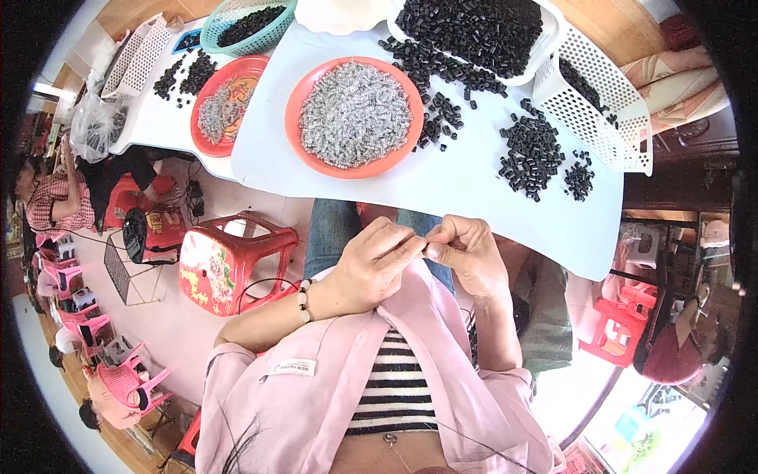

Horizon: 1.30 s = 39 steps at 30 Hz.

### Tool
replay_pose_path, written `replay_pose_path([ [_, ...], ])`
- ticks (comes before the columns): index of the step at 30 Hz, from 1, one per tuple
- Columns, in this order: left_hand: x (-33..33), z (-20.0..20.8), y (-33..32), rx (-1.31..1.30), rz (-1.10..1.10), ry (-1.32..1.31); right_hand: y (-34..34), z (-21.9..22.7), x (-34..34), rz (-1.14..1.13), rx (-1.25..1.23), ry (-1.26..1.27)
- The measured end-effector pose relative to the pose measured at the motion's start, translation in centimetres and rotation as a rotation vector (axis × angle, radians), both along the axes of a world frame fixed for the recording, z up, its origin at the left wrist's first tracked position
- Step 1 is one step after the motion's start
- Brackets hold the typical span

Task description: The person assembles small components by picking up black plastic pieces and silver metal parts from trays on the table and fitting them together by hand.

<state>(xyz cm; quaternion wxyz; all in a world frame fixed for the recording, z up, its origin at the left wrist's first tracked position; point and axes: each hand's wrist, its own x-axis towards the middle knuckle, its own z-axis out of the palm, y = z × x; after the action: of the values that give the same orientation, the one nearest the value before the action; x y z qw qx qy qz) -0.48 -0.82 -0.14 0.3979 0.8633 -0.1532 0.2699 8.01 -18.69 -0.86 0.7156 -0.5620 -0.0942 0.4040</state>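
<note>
My left hand (377,261) and my right hand (472,257) meet above my lap, just off the near edge of the white table (466,174). Both are closed, fingertips pinched together around a small dark piece (426,248), mostly hidden by the fingers. Beyond them on the table stands a red-orange plate (294,130) heaped with small clear, silvery pieces (355,114). Loose piles of short black plastic pieces (530,158) lie to the right of that plate, with a smaller pile (579,177) beside them.
A white tray (557,35) full of black pieces stands at the back, beside a white perforated basket (628,130). Further left are a second red plate (197,130) and a teal basket (207,35). A red stool (207,272) is at left; a person (63,197) sits beyond.
</note>
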Motion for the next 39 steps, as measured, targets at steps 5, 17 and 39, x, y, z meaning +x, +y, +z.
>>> replay_pose_path([
  [5,0.2,-0.5,-0.1,0.01,0.045,-0.035,0.6,-0.7,0.0,-0.042,-0.027,-0.069],
  [17,1.7,0.5,0.6,-0.275,0.072,-0.011,1.4,0.1,1.6,0.011,0.387,0.307],
  [39,1.5,2.1,-0.1,-0.136,0.02,0.057,0.4,-2.4,0.0,0.019,0.496,0.433],
])
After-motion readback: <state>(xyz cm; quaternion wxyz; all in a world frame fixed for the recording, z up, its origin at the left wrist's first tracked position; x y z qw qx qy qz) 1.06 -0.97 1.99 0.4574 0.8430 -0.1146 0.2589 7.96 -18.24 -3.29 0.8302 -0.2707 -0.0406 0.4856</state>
